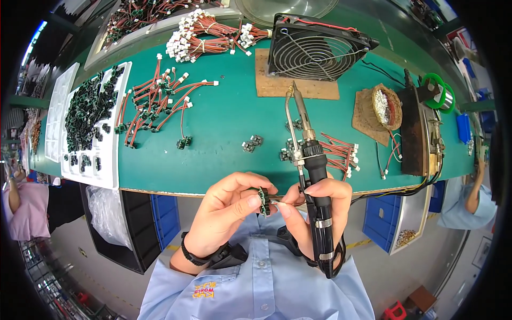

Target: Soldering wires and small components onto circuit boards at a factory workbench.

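Observation:
A small green circuit board (263, 201) is pinched upright between the thumb and fingers of my left hand (226, 208), in front of my chest. My right hand (332, 193) is closed around a black soldering iron (318, 176), whose metal tip and thin side tube point up and away. That hand's thumb and forefinger also pinch something thin, apparently a wire end, against the board; my fingers hide most of it. Beyond the iron lie several red and black wire leads (338, 152) with white connectors. Small dark boards (252, 143) rest on the green mat just past my hands.
A black fan (314, 50) stands on brown board at the back. To the right are a tip-cleaning pot (385, 106), a dark metal box (415, 130) and a green solder spool (438, 93). Wired boards (154, 106) and a white tray (109, 154) of boards lie left.

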Demonstrator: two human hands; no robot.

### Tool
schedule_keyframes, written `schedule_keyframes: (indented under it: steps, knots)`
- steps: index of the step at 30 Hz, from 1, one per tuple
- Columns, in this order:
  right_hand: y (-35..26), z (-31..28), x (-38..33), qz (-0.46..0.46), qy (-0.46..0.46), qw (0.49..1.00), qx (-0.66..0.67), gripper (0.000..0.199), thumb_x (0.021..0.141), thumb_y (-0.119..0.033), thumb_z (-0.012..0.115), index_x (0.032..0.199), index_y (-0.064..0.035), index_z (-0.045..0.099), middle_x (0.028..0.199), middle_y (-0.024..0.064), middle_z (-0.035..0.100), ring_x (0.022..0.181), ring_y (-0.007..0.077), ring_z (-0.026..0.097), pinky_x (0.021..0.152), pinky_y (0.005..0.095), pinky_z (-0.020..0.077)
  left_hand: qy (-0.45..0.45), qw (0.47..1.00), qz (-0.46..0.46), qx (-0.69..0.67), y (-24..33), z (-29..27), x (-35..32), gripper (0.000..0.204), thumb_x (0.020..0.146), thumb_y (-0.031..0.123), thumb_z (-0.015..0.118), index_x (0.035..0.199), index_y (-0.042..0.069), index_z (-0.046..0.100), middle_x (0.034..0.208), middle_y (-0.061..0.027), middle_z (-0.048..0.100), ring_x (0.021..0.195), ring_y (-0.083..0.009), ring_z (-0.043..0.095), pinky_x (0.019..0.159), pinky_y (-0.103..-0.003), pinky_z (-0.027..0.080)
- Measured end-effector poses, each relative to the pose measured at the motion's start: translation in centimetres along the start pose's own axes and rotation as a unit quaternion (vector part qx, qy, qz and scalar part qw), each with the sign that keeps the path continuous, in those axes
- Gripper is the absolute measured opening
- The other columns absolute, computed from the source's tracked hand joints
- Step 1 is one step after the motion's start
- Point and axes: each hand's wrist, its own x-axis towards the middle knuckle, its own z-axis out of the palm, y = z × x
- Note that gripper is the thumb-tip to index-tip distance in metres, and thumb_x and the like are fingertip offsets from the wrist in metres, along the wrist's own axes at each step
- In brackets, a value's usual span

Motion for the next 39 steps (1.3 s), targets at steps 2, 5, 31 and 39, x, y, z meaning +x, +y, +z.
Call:
schedule_keyframes:
  steps: [2, 5, 31, 39]
  knots:
    - [-0.02, 0.23, 0.02, 0.005, 0.000, 1.000, 0.004, 0.046, 0.065, 0.006, 0.071, 0.099, -0.0096, 0.044, 0.077, 0.0007, 0.063, 0.069, 0.0151, 0.048, 0.071, 0.0290, 0.0368, -0.021, 0.999, -0.007, -0.048, -0.25, -0.34, 0.04, 0.023, 0.089, 0.008, 0.054, 0.109, -0.002, 0.052, 0.099, -0.0101, 0.058, 0.093, -0.0159, 0.055, 0.083, -0.029, 0.042]
    - [-0.06, 0.27, 0.23, 0.015, -0.001, 1.000, 0.008, 0.045, 0.065, 0.005, 0.072, 0.099, -0.0096, 0.045, 0.077, 0.0001, 0.063, 0.070, 0.0157, 0.047, 0.071, 0.0288, 0.0372, -0.022, 0.999, 0.007, -0.029, -0.29, -0.37, 0.14, 0.023, 0.089, 0.009, 0.054, 0.109, -0.001, 0.052, 0.099, -0.0099, 0.058, 0.094, -0.0160, 0.054, 0.082, -0.029, 0.042]
    - [0.02, -0.18, 0.94, -0.040, -0.078, 0.996, -0.001, 0.044, 0.072, 0.003, 0.068, 0.104, -0.0060, 0.040, 0.079, 0.0068, 0.055, 0.070, 0.0111, 0.055, 0.062, 0.0237, 0.0452, -0.060, 0.997, 0.003, -0.039, -0.67, -0.68, 0.26, 0.025, 0.090, 0.012, 0.051, 0.110, -0.003, 0.050, 0.106, -0.0114, 0.055, 0.098, -0.0188, 0.053, 0.082, -0.030, 0.043]
    - [-0.16, -0.22, 0.82, -0.023, -0.078, 0.997, 0.016, 0.044, 0.072, 0.005, 0.067, 0.104, -0.0059, 0.040, 0.079, 0.0068, 0.056, 0.069, 0.0113, 0.056, 0.062, 0.0243, 0.0460, -0.060, 0.998, 0.004, -0.031, -0.61, -0.71, 0.19, 0.023, 0.090, 0.011, 0.052, 0.108, -0.003, 0.052, 0.105, -0.0108, 0.055, 0.099, -0.0187, 0.053, 0.083, -0.030, 0.042]
